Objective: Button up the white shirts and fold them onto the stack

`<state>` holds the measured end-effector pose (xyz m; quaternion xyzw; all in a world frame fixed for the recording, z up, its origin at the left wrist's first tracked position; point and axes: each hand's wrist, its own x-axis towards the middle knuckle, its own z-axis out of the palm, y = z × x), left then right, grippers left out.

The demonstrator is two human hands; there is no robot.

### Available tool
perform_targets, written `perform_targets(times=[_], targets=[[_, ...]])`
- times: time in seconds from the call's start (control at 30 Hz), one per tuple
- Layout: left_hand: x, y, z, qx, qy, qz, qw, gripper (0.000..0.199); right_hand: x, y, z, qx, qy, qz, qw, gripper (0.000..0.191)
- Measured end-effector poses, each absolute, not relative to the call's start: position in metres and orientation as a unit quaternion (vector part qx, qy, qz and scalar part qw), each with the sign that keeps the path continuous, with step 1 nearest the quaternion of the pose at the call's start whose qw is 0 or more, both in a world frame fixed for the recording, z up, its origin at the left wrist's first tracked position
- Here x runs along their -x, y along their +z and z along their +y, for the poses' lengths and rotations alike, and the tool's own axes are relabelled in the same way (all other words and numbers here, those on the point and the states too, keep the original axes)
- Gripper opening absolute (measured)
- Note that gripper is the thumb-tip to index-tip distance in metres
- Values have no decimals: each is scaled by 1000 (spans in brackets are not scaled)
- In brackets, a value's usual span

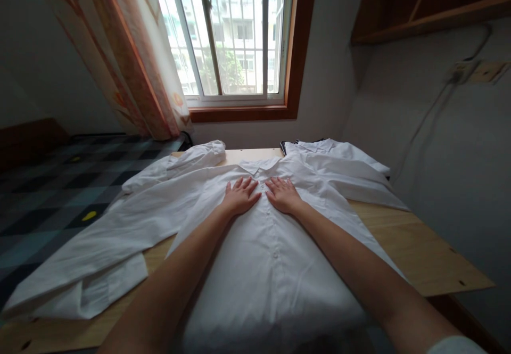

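- Left hand (240, 195): fingers spread, gripping nothing, flat on the white shirt (275, 269), near the worktop's (415, 242) far edge.
- Right hand (282, 194): likewise.

Home bedroom with checked bed (43, 205).

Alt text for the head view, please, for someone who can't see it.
Two bare hands, left and right, rest flat on a white buttoned shirt spread over a wooden table, below a barred window.
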<state>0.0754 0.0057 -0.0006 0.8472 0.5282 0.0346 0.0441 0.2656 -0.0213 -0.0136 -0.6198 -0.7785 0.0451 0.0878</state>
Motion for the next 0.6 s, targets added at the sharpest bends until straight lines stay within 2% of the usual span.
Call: perform_targets(times=[0.27,0.47,0.6], targets=[[-58,2,25,-749,40,661,31,72,-275,4,16,690,-4,-721,61,55],[-58,4,25,-694,37,717,45,69,-270,-1,28,729,-25,-677,95,46],[-65,-1,21,-742,98,662,-53,57,-265,-3,23,717,-50,-686,115,41]])
